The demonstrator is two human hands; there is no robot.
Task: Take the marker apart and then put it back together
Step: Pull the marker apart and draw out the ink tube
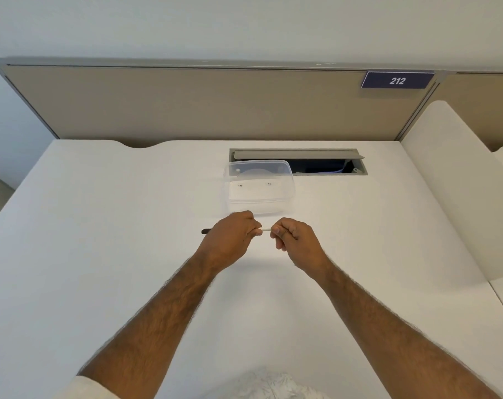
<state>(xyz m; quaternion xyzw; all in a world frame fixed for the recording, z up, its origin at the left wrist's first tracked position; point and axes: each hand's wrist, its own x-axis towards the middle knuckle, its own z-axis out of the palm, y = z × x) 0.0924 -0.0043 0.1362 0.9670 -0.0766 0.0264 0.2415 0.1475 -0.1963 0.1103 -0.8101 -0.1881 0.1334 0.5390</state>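
Note:
I hold the marker (265,230) level above the white desk (100,254), between both hands. My left hand (230,240) is closed around its left part, and a dark end pokes out past that hand on the left. My right hand (296,240) pinches the right end. Only a short white stretch of the barrel shows between the two hands. The rest is hidden in my fingers, so I cannot tell whether a cap is on.
A clear plastic container (259,187) stands just beyond my hands. Behind it an open cable hatch (331,165) is cut into the desk. A beige partition (187,105) with a "212" sign (397,80) closes the far edge.

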